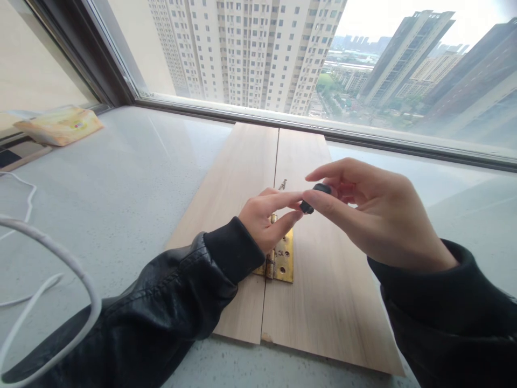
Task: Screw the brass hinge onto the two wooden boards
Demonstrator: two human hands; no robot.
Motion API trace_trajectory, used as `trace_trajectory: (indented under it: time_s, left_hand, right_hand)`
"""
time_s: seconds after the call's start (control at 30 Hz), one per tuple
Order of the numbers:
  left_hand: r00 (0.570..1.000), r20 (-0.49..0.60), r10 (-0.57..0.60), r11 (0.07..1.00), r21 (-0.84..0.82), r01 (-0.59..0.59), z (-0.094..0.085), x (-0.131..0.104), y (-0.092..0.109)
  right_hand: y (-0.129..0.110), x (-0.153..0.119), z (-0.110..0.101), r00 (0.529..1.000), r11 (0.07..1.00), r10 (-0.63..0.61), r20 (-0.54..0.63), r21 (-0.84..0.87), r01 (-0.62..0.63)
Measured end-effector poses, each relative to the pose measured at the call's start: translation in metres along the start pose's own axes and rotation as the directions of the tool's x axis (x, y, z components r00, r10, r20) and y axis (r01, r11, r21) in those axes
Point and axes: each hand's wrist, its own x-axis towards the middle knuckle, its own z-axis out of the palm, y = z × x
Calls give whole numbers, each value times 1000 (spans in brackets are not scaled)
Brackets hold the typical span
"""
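A small, short black piece (pixel 307 207) is held in the air between my two hands; its kind I cannot make out. My right hand (pixel 375 210) pinches its far end with the thumb and bent fingers, index finger raised. At its near left end, the thumb and index finger of my left hand (pixel 262 218) close on it. Below my left hand lies a brass hinge (pixel 285 256), partly hidden, across the seam of two pale wooden boards, the left board (pixel 226 188) and the right board (pixel 335 302). A few small screws (pixel 283 184) lie just beyond my left hand.
The boards rest on a speckled white sill (pixel 133 161) before a large window with a dark frame (pixel 194 114). A yellow tissue pack (pixel 64 126) sits at the far left. A white cable (pixel 76 264) loops along the left side, near my left sleeve.
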Motion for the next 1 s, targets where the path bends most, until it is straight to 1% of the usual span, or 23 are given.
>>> trace_trajectory:
  time_s: [0.07, 0.13, 0.17, 0.23, 0.3, 0.33, 0.37, 0.4, 0.43, 0.5, 0.6, 0.7, 0.87, 0.93, 1.0]
  left_hand:
    - [1000, -2, -22, 1000, 12, 22, 0, -1, -1]
    - [999, -18, -46, 998, 31, 47, 0, 0, 0]
    - [997, -30, -71, 997, 39, 72, -2, 1, 1]
    - [987, -38, -153, 986, 57, 155, -9, 7, 5]
    - [963, 15, -270, 959, 92, 268, -23, 15, 9]
    - [949, 51, -311, 944, 129, 302, -32, 20, 11]
    - [938, 78, -336, 933, 163, 321, -40, 23, 11]
    - [920, 83, -382, 909, 215, 358, -49, 26, 9]
    - [901, 63, -429, 877, 266, 399, -56, 28, 6]
    - [879, 14, -477, 825, 353, 442, -65, 28, -5]
    - [843, -27, -538, 754, 431, 495, -65, 21, -27]
    - [838, -52, -543, 727, 471, 500, -58, 14, -41]
    - [847, -50, -529, 730, 483, 484, -54, 13, -43]
    - [849, -50, -526, 730, 486, 480, -55, 12, -43]
    - [851, -53, -523, 730, 488, 479, -56, 12, -43]
  right_hand:
    - [-5, 6, -2, 997, 999, -24, 78, -30, 26]
    - [-6, 8, -1, 992, 998, -34, 117, -41, 39]
    - [-6, 9, 0, 993, 998, -35, 110, -52, 41]
    - [-3, 7, 3, 998, 994, -51, 47, -98, 56]
    - [1, 5, 5, 991, 980, -128, -32, -155, 121]
    - [2, 4, 6, 984, 970, -174, -47, -179, 163]
    - [2, 3, 6, 977, 959, -213, -35, -198, 202]
    - [2, 2, 5, 972, 951, -233, 8, -210, 229]
    - [0, 2, 3, 970, 947, -231, 74, -212, 242]
    - [-6, 2, -2, 958, 951, -190, 215, -204, 234]
    - [-14, 3, -11, 926, 953, -151, 346, -198, 230]
    - [-15, 4, -17, 910, 937, -133, 392, -250, 245]
    - [-6, 3, -19, 936, 876, -159, 313, -393, 280]
    - [-4, 2, -18, 943, 865, -170, 287, -416, 282]
    - [-4, 2, -16, 951, 875, -170, 258, -405, 266]
